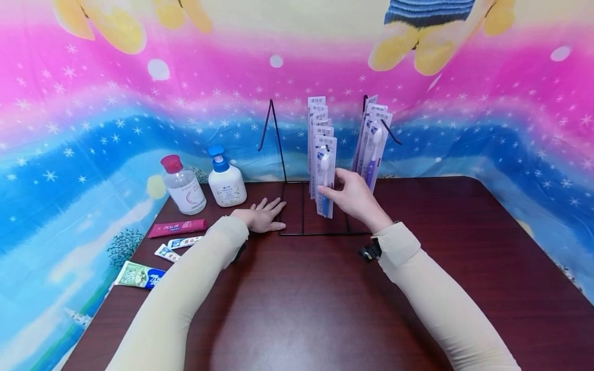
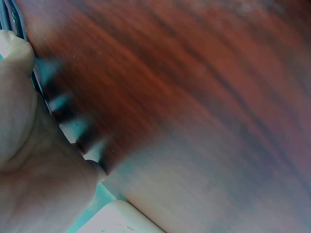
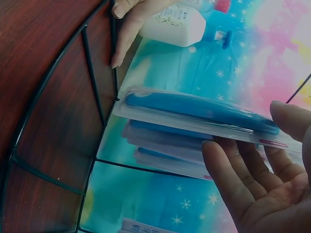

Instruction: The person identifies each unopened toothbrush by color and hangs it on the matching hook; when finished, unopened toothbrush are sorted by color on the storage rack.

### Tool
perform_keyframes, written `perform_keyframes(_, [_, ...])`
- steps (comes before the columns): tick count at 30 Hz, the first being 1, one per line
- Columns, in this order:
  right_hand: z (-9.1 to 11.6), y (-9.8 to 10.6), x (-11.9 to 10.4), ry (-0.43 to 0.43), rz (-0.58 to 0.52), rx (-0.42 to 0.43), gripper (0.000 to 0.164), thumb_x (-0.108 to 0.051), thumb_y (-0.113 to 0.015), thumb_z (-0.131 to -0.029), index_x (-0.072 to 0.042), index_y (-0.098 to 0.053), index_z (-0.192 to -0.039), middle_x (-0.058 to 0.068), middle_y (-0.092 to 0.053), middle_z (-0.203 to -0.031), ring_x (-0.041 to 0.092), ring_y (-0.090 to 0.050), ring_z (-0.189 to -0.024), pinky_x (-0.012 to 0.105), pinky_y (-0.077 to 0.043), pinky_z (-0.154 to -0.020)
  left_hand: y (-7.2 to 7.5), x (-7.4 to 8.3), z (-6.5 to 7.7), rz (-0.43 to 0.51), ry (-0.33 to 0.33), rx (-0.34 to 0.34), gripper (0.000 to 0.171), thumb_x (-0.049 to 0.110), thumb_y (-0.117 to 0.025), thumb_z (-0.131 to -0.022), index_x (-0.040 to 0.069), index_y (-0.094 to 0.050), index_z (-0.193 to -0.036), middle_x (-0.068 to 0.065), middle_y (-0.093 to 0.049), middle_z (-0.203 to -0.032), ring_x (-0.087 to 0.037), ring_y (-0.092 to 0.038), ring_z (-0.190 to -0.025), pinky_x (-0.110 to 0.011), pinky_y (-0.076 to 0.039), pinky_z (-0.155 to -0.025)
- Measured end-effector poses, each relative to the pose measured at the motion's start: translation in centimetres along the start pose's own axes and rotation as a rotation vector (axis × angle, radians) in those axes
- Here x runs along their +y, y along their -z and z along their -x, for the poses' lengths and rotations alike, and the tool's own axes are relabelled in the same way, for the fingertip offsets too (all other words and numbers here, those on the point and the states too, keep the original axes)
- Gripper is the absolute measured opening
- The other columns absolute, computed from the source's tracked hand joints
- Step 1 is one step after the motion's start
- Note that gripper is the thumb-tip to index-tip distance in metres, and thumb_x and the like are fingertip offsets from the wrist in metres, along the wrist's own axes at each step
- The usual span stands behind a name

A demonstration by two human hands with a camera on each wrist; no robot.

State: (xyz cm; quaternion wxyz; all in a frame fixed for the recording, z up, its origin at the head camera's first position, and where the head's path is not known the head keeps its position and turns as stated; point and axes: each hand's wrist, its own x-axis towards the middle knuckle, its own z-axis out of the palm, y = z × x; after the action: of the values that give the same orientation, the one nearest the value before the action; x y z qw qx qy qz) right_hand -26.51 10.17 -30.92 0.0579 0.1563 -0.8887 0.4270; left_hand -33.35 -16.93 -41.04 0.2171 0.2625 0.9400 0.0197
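On the table stands a black wire rack (image 1: 320,234) with several packaged toothbrushes hanging from its middle and right arms. My right hand (image 1: 356,198) pinches the front toothbrush pack (image 1: 325,180) of the middle row between thumb and fingers; its blue handle (image 3: 194,114) shows in the right wrist view. More blue-handled packs hang behind it. To the right is a row with a purple-handled toothbrush pack (image 1: 373,154) in front. My left hand (image 1: 264,219) lies palm down with fingers spread, fingertips at the rack's left base wire.
Left of the rack stand a white pump bottle (image 1: 227,186) with a blue top and a clear bottle (image 1: 185,193) with a red cap. Nearer me lie a red tube (image 1: 178,228), two small tubes and a green-and-blue tube (image 1: 139,275). A printed cloth hangs behind the table.
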Motion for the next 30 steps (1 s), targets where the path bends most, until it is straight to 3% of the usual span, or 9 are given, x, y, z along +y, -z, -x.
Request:
perform_keyframes(3, [0.1,0.1,0.3,-0.008,0.001,-0.018,0.048,-0.041,-0.067,-0.082,-0.017,-0.057,-0.121,0.0,-0.062,-0.11,0.013,-0.06,-0.09,0.035,-0.049,-0.074,-0.2,-0.3,-0.5,0.014,-0.021,0.004,0.077,0.058,-0.032,-0.092,0.018,0.0,-0.149,-0.006,0.006,-0.154,-0.038,0.004,-0.136,-0.056,-0.007,-0.105])
perform_keyframes(10, [0.6,0.7,1.4,-0.014,0.053,-0.038,0.037,-0.047,-0.069,-0.078,-0.019,-0.059,-0.099,-0.004,-0.062,-0.089,0.013,-0.058,-0.078,0.033,-0.046,-0.069,-0.3,0.0,-0.8,-0.002,-0.006,-0.003,0.077,0.059,-0.033,-0.092,0.02,0.0,-0.149,-0.004,0.005,-0.154,-0.037,0.003,-0.137,-0.056,-0.009,-0.105])
perform_keyframes(18, [2.6,3.2,2.1,-0.054,0.124,-0.038,0.045,-0.052,-0.067,-0.077,-0.019,-0.06,-0.107,-0.002,-0.061,-0.095,0.017,-0.058,-0.085,0.036,-0.047,-0.073,0.3,-0.2,-0.4,-0.008,-0.032,-0.002,0.076,0.057,-0.034,-0.092,0.019,-0.001,-0.149,-0.007,0.003,-0.154,-0.038,0.001,-0.137,-0.056,-0.011,-0.105])
perform_keyframes(23, [4.1,5.1,2.5,-0.021,0.198,-0.006,0.038,-0.052,-0.064,-0.08,-0.022,-0.061,-0.104,-0.004,-0.062,-0.095,0.014,-0.059,-0.083,0.036,-0.047,-0.075,0.0,-1.3,-0.3,0.013,-0.035,0.004,0.078,0.058,-0.035,-0.092,0.018,-0.002,-0.149,-0.007,0.002,-0.154,-0.038,0.001,-0.137,-0.056,-0.01,-0.105])
perform_keyframes(30, [6.8,8.6,4.1,-0.009,0.291,0.026,0.037,-0.049,-0.061,-0.083,-0.019,-0.062,-0.105,-0.002,-0.064,-0.094,0.017,-0.061,-0.084,0.041,-0.045,-0.077,-0.4,-2.5,0.5,0.146,-0.045,0.027,0.086,0.062,-0.042,-0.088,0.017,-0.002,-0.149,-0.008,-0.001,-0.154,-0.038,0.001,-0.137,-0.056,-0.008,-0.105])
